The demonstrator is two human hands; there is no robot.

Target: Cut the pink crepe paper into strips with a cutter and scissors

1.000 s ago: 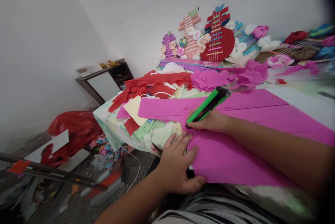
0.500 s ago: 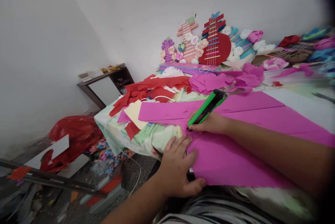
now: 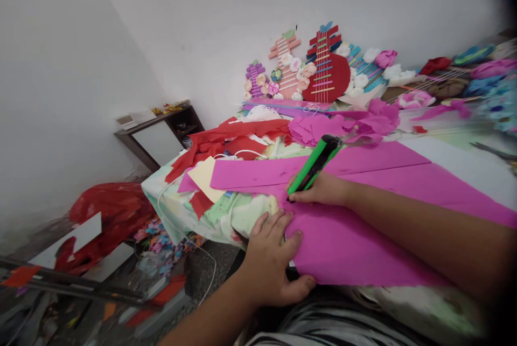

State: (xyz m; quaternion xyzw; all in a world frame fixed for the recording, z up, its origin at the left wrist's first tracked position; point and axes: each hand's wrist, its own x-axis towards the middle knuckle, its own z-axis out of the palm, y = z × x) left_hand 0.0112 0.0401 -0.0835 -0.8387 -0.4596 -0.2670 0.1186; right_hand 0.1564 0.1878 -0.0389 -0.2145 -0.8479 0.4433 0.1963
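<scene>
My right hand (image 3: 323,188) is closed around a thick green and black marker (image 3: 313,168), held at a slant. Its dark tip meets the bright pink sheet (image 3: 363,249) near that sheet's left edge. My left hand (image 3: 272,257) lies flat with fingers spread, touching the same edge just below the tip, and its thumb rests on the lower corner. Above the marker tip, a long pink strip (image 3: 246,173) runs across the table. A cream piece of paper (image 3: 205,178) pokes out beyond the strip's left end.
Red scraps (image 3: 226,138) and crumpled pink paper (image 3: 347,122) lie behind the sheet. Decorated guitar-shaped crafts (image 3: 329,74) lean on the wall. Scissors (image 3: 493,151) lie far right. A low cabinet (image 3: 157,136) stands left; red plastic (image 3: 109,200) and scraps cover the floor.
The view has shifted slightly, so the background crafts sit a little farther left. Both hands and the marker stay almost where they were on the pink sheet.
</scene>
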